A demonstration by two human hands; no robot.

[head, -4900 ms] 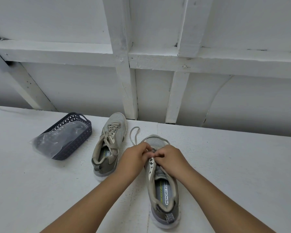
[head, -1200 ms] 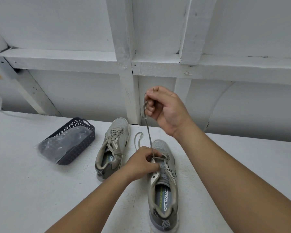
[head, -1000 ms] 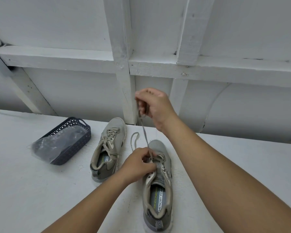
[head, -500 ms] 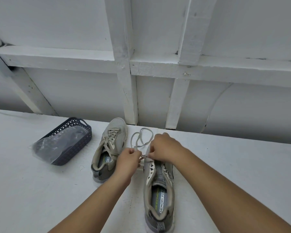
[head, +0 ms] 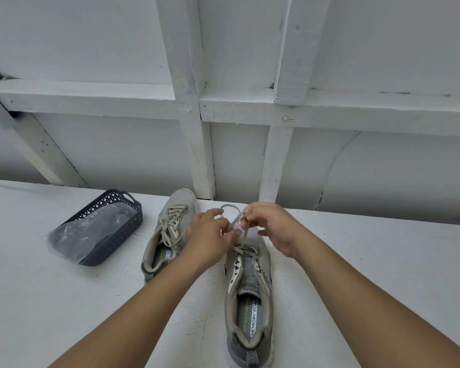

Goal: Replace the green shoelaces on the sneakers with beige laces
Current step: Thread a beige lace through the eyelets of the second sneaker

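Nearest me, my two forearms reach out over the white table [head: 383, 261]. Just right of centre sits the near shoe [head: 250, 301], heel toward me and toe away, its upper eyelets unlaced and its tongue showing. Both my hands meet over its toe end. My left hand [head: 210, 240] has its thumb and fingers curled in around the lace [head: 243, 236]; the exact pinch is hard to make out, since the fingers overlap. My right hand [head: 272, 227] pinches the same lace with its fingertips, and a loop of it arcs up between the two hands. The lace runs down from there into the lowest eyelets, where it crosses once.

To the left and farther off lies the second shoe [head: 170, 232], fully laced, toe pointing away. Farther left still is a dark basket [head: 112, 208] with a clear plastic bag [head: 91, 232] lying in it and spilling over its near end. Beyond everything rises the white framed wall [head: 223, 102].
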